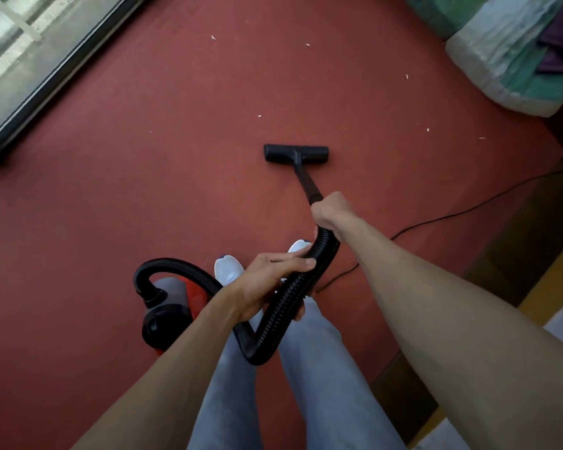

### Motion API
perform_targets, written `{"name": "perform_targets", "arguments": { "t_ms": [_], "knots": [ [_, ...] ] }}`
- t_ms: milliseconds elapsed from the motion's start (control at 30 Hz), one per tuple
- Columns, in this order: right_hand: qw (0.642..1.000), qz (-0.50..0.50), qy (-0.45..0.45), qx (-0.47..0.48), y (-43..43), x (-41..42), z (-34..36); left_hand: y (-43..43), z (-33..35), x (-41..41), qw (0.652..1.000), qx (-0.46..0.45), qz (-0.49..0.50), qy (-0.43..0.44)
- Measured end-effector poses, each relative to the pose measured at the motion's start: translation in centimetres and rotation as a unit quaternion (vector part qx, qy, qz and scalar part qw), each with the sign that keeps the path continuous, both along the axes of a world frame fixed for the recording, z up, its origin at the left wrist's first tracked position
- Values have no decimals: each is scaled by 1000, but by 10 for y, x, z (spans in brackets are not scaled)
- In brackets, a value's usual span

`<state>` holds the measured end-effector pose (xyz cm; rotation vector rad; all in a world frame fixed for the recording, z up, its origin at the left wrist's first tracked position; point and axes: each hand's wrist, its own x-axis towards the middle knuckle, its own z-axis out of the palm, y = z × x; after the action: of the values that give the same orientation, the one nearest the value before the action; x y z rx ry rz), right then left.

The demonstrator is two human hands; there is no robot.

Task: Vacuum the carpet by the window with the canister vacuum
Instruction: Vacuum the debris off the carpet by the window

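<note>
Canister vacuum (173, 303) sits on the red carpet (143, 190) at my left, its one floor head (296, 153) ahead. My right hand (330, 212) grips the wand (307, 183), left hand (270, 280) curls round the hose (283, 306); I count at least six pale scraps (259, 116)

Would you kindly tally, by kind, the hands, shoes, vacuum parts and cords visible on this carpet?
Hands: 2, the left hand and the right hand
White shoes: 2, the left shoe and the right shoe
Vacuum parts: 4, the canister, hose, wand and floor head
Cords: 1, the power cord
Total: 9
</note>
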<state>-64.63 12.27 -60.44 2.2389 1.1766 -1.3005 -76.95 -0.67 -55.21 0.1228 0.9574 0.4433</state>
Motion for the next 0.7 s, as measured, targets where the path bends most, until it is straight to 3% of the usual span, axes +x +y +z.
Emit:
{"name": "perform_targets", "arguments": {
  "t_ms": [167, 400, 567, 700],
  "knots": [
    [999, 28, -21, -30, -22, 16, -5, -9, 0, -1, 998, -15, -56, -30],
    [999, 31, -7, 16, 0, 6, -17, -4, -7, 19, 997, -24, 45, 55],
    [993, -29, 20, 109, 46, 2, -5, 26, 5, 21, 986, 35, 117, 110],
    [992, -31, 27, 121, 74, 9, 11, 48, 15, 23, 985, 86, 103, 112]
  ]
}}
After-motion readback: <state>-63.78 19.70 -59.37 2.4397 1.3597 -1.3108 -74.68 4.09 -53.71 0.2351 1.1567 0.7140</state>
